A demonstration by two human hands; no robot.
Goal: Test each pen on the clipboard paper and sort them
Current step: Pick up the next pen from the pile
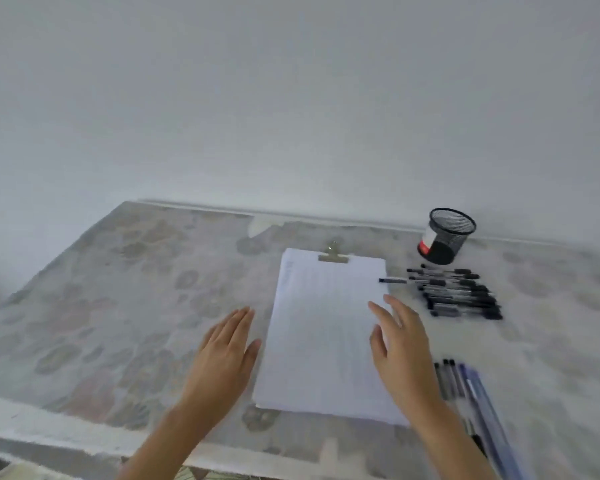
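Observation:
A clipboard with white paper (323, 327) and a metal clip (333, 255) lies in the middle of the table. Several black pens (461, 296) lie in a row to its right, one poking onto the paper's edge. A few more pens (449, 377) lie nearer, beside a blue transparent case (482, 400). My left hand (227, 344) hovers flat just left of the clipboard, holding nothing. My right hand (400, 344) is spread over the paper's right edge, fingers apart, holding nothing.
A black mesh pen cup (445, 237) with a red and white label stands at the back right by the white wall. The table wears a faded floral cloth (118, 306); its front edge runs along the bottom left.

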